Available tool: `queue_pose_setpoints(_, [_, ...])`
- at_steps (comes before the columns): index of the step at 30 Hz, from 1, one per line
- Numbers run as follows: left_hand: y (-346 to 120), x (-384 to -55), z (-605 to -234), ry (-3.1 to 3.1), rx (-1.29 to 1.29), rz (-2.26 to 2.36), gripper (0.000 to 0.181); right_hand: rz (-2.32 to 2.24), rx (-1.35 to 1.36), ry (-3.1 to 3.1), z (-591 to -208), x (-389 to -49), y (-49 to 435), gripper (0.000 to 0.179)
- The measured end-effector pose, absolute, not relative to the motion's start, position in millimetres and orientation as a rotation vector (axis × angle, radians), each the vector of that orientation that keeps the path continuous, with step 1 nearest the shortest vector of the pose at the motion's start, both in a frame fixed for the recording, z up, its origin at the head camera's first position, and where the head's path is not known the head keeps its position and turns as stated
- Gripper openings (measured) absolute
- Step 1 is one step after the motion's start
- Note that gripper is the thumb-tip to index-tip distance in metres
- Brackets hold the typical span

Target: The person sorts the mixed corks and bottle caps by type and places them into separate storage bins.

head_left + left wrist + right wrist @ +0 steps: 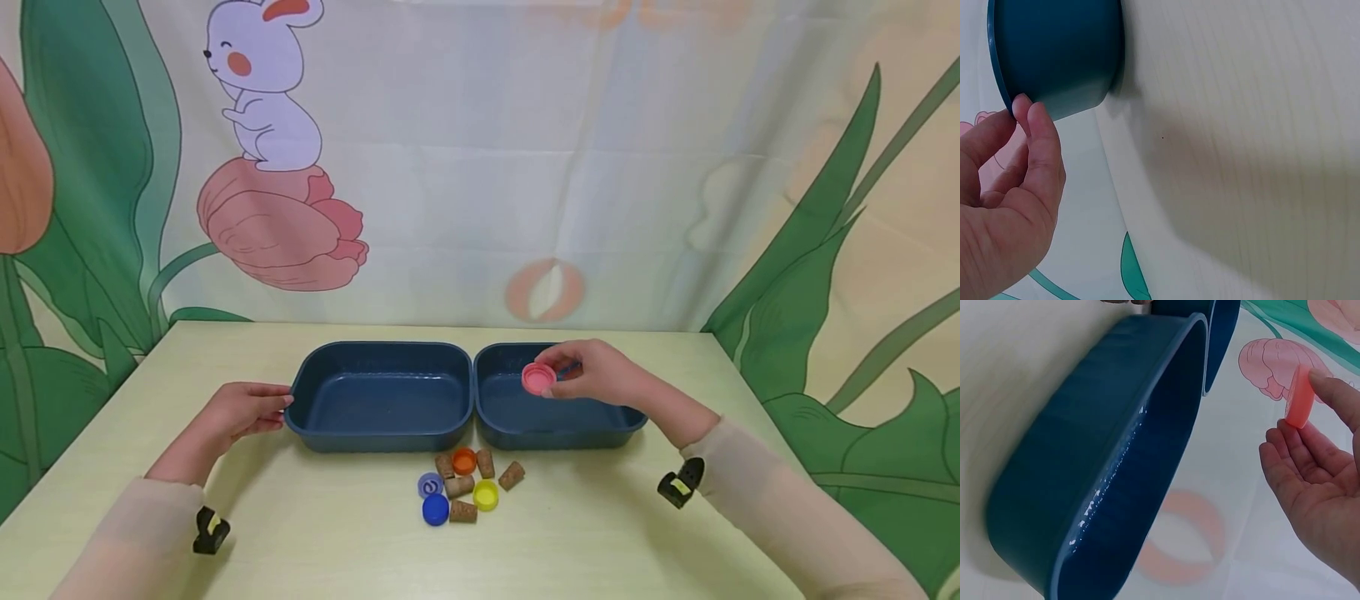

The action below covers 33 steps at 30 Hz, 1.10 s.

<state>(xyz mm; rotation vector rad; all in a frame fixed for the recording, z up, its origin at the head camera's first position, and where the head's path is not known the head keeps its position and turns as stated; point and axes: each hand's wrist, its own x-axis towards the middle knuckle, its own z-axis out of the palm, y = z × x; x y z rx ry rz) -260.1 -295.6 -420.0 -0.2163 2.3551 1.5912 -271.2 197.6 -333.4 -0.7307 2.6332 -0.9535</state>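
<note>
Pink plastic bottle cap (pixel 537 378) is pinched on its edge between the thumb and fingertips of the right hand (pixel 596 374), held in the air above the right blue tray (pixel 633 421), at centre-right of the head view; the right wrist view confirms the cap (pixel 1300 397) sits only at the fingertips, palm open beneath it. The left hand (pixel 243 408), at lower left of centre, holds nothing: its fingers are nearly straight and the tips touch the outer wall of the left blue tray (pixel 300 421), as the left wrist view also shows (pixel 1025 109). The two trays stand side by side, rims touching, on a pale wooden table (pixel 600 542). Count: two trays, both showing no contents; one pink cap in hand; on the table just in front of the trays a loose cluster of four caps, namely orange (pixel 464 460), yellow (pixel 486 495), blue (pixel 435 509) and pale purple (pixel 430 484), and five corks (pixel 512 476), some touching one another. Risks, as judged: the light edge-on pinch could let the cap slip, and being round it may roll or bounce out over the low tray wall; pressure from the left fingertips could shift the left tray against its neighbour; a sleeve passing low could scatter the cluster, and the corks would roll readily.
</note>
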Motion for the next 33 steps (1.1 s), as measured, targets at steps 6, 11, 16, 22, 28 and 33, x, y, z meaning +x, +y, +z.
queue_pose_setpoints(6, [-295, -258, -420, 2.352, -0.212, 1.596, 0.052, -0.949, -0.737, 2.625, -328, -276, 196, 0.044])
queue_pose_setpoints(11, [-296, -258, -420, 2.357, -0.199, 1.596, 0.052, -0.913, -0.730, 2.639, -326, -280, 194, 0.045])
queue_pose_setpoints(16, [-296, -258, -420, 2.356, -0.202, 1.596, 0.052, -0.904, -0.755, 2.638, -325, -285, 192, 0.043])
queue_pose_setpoints(22, [-295, -258, -419, 2.358, -0.189, 1.600, 0.052, -0.875, -0.774, 2.645, -322, -293, 189, 0.043])
queue_pose_setpoints(28, [-296, -258, -420, 2.347, -0.184, 1.615, 0.052, -0.855, -0.792, 2.636, -320, -302, 187, 0.042])
queue_pose_setpoints(33, [-295, -258, -420, 2.348, -0.185, 1.613, 0.052, -0.822, -0.873, 2.622, -320, -309, 187, 0.040])
